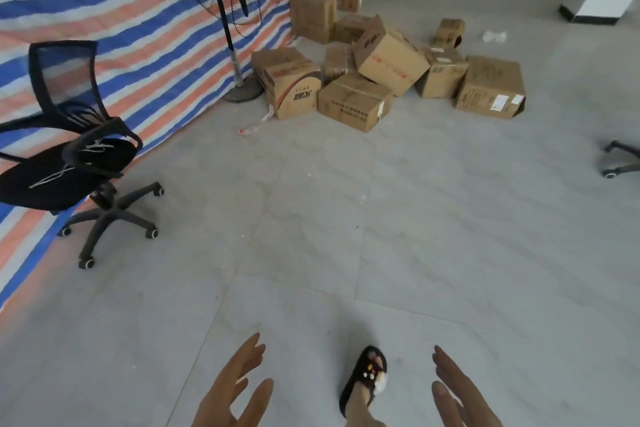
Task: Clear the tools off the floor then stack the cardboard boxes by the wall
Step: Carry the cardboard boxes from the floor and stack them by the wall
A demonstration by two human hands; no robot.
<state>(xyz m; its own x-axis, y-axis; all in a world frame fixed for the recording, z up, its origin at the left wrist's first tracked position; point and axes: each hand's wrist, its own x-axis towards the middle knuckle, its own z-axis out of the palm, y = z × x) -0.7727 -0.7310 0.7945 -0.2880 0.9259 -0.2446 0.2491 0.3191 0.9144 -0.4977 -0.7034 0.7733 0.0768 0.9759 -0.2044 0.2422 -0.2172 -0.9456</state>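
Observation:
Several brown cardboard boxes lie in a loose heap on the grey tiled floor, far ahead beside the striped tarp wall. One box lies apart at the right of the heap, and a small one sits behind it. My left hand and my right hand reach forward at the bottom of the view, fingers straight, holding nothing. They are far from the boxes. No tools show on the floor.
A black office chair stands at the left by the tarp. A pedestal fan stands just left of the boxes. Another chair base pokes in at the right edge. My sandalled foot steps between my hands.

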